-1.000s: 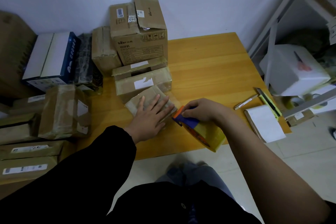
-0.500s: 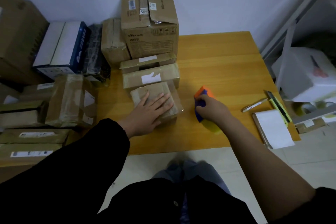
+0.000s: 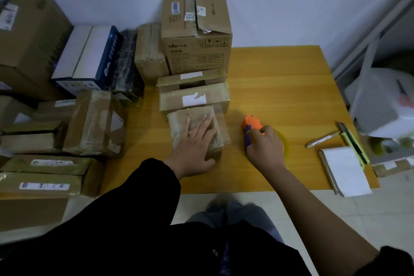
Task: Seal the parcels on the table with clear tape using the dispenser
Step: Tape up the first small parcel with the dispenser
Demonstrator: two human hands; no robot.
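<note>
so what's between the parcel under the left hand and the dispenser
Nothing: only bare table shows between the parcel and the dispenser, in the head view.

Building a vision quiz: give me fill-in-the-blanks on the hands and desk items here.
The left hand lies flat on the small parcel, coloured ____.
The right hand grips the tape dispenser, whose nose is ____.
The pen lies on the table to the dispenser's ____.
Missing: brown; orange; right.
</note>
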